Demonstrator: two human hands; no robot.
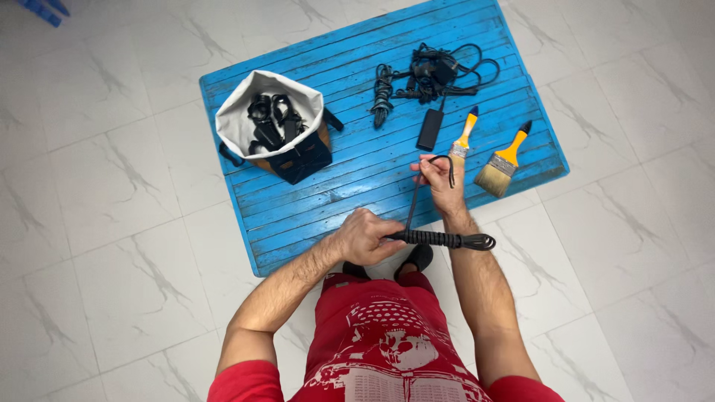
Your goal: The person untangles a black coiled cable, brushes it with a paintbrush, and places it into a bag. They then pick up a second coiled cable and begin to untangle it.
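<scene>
- The left hand (363, 237) is closed around one end of a black cable bundle (445, 240), held level just above the near edge of the blue slatted desk (313, 216).
- The bundle is already folded into a long hank, and tight turns of cable wrap most of its length — only a small loop sticks out bare at its right end.
- The right hand (441, 177) is pinched shut on the cable's free tail (412, 202), which runs taut from the bundle up to the fingers and curls over them in a short hook. Judging by that, the wrapping is nearly complete; the tail is not yet tucked or tied off, and the hank is not yet put down anywhere.
- At the left of the desk stands an open bag with a white lining (270, 126); dark straps or cords lie inside it.
- At the far side of the desk lie a small coiled black cord (383, 93) and, just beside it, a loose tangle of black cables (441, 74) — still unwound, as far as one can tell. A black power adapter (430, 128) lies near the tangle.
- Two paintbrushes with yellow handles lie to the right: a narrow brush (463, 135), just beyond the right hand, and a wide brush (503, 163).
- Nothing lies between the hands and the bag; the narrow brush is the closest thing to the raised hand.
- White marble floor tiles (112, 208) surround the desk.
</scene>
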